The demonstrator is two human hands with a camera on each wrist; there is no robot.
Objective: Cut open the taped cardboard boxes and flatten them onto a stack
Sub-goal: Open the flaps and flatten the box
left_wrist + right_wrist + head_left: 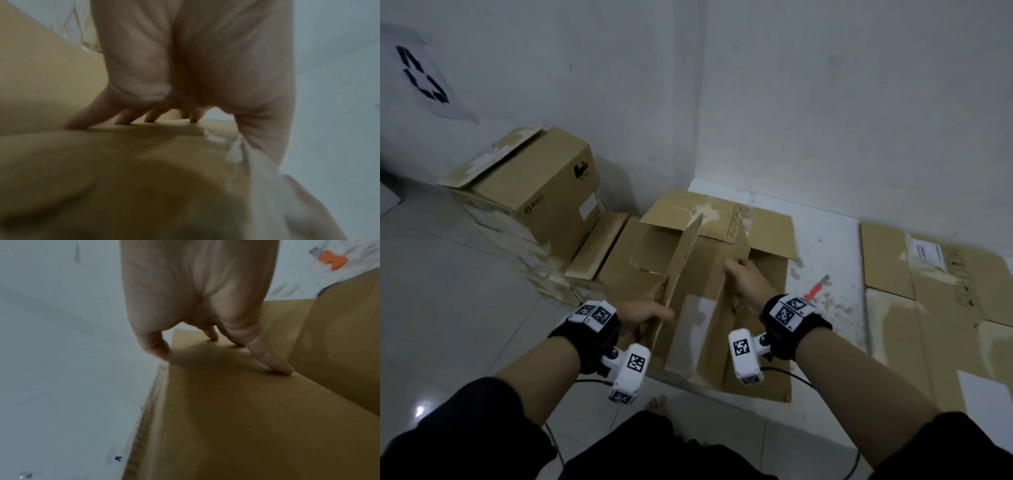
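The left hand (645,313) pinches the box's (702,329) left flap (681,263), thumb on the inner face, fingers hidden behind it. The right hand (744,284) clasps the right flap (729,274), its fingertips (275,365) pressed flat on cardboard. Just right of that grip an orange cutter (816,288) lies on the floor, partly hidden by the wrist. Farther right flattened boxes (935,301) run out of frame; beyond the left grip stands a closed box (544,192).

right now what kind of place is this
Probably a bare indoor corner used for breaking down packaging for recycling: white walls and a tiled floor, a recycling sign on the wall, cardboard boxes piled beside it, and flattened cardboard laid out to the right.
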